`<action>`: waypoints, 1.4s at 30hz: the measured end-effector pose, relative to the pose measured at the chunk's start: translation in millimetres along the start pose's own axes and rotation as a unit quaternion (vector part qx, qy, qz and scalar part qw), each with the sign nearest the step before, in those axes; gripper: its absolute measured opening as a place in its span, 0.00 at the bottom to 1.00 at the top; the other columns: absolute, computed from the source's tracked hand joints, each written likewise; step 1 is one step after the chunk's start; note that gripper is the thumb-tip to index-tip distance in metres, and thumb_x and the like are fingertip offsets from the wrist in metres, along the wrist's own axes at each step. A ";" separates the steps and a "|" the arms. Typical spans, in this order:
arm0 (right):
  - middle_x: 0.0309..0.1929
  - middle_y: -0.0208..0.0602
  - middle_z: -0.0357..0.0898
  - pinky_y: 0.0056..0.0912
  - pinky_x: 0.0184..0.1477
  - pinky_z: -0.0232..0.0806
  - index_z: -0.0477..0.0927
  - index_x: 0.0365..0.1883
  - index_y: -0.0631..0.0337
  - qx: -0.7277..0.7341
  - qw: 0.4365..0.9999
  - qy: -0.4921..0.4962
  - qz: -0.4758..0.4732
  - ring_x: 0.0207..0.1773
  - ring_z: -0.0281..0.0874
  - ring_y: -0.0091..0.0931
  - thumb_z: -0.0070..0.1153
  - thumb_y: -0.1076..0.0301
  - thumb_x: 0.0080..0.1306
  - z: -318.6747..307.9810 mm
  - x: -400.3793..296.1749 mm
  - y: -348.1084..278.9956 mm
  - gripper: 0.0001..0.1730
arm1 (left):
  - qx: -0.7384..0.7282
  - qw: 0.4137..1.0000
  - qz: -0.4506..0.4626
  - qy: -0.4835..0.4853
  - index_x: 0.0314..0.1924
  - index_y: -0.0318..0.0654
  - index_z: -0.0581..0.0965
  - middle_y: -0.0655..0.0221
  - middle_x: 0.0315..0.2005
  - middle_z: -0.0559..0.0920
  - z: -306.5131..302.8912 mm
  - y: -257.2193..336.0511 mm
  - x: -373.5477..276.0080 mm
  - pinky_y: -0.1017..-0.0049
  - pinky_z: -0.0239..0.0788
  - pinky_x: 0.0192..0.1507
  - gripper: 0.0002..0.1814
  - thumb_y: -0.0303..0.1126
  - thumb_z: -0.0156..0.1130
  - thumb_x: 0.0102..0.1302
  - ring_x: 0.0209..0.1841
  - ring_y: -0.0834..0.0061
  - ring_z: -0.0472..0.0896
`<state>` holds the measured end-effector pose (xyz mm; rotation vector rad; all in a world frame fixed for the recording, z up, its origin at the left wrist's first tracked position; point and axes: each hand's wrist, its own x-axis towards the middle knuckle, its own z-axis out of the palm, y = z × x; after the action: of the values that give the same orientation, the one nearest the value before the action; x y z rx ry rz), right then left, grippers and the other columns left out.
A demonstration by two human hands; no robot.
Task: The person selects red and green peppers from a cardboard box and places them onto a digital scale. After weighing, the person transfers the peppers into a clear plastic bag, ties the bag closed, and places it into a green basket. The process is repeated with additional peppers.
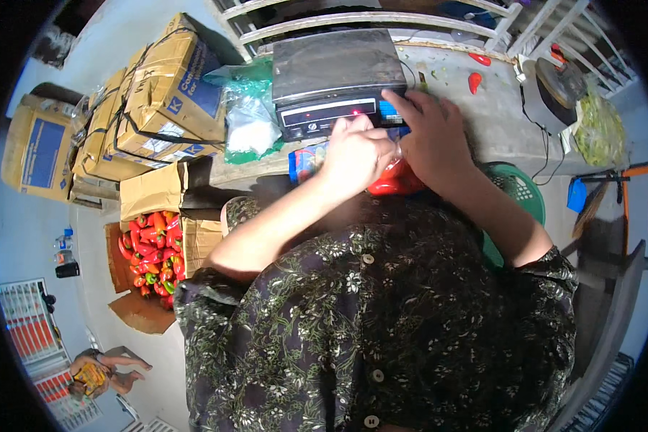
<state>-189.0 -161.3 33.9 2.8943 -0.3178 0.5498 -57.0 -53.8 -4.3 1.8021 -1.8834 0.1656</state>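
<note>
A clear plastic bag of red peppers (397,175) is held against the counter's near edge, in front of my body. My left hand (356,148) has its fingers curled around the gathered top of the bag. My right hand (434,137) grips the same plastic from the other side, its index finger raised and extended. Just beyond both hands is a digital scale (337,70) with a dark flat platform and small red lights on its front. My fingers hide part of the scale's panel and most of the bag's neck.
Red peppers fill an open cardboard box (200,237) at left. Strapped cartons (156,102) and a green plastic bag (254,154) stand near the scale. Loose red pepper pieces (474,82) lie on the counter. A green basket (518,186) is at right. A person (94,372) sits lower left.
</note>
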 end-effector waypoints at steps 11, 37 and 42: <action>0.50 0.38 0.72 0.38 0.52 0.63 0.80 0.25 0.65 0.254 0.961 -0.106 0.031 0.53 0.69 0.36 0.53 0.71 0.55 33.2 -29.8 30.0 0.07 | -0.277 0.945 -0.171 -0.023 0.28 0.44 0.82 0.70 0.25 0.79 38.6 14.0 -3.6 0.71 0.66 0.34 0.03 0.32 0.63 0.53 0.31 0.69 0.78; 0.36 0.37 0.78 0.34 0.39 0.70 0.80 0.27 0.64 0.400 0.905 -0.017 0.141 0.36 0.77 0.37 0.59 0.70 0.52 22.4 -51.4 24.6 0.06 | -0.301 0.935 -0.186 0.022 0.31 0.42 0.81 0.69 0.28 0.79 46.1 16.1 -9.4 0.73 0.68 0.34 0.04 0.29 0.63 0.54 0.30 0.69 0.77; 0.36 0.38 0.78 0.33 0.39 0.70 0.80 0.28 0.65 0.440 0.888 0.018 0.134 0.36 0.78 0.37 0.59 0.73 0.53 25.3 -52.4 26.4 0.06 | -0.312 0.930 -0.193 -0.013 0.34 0.34 0.81 0.68 0.28 0.79 41.8 18.9 -7.9 0.78 0.68 0.39 0.05 0.26 0.62 0.58 0.33 0.77 0.77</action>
<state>-234.4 -182.8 -5.6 3.7221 -0.5986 1.0127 -87.2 -62.9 -38.6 1.6603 -1.3356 -0.5410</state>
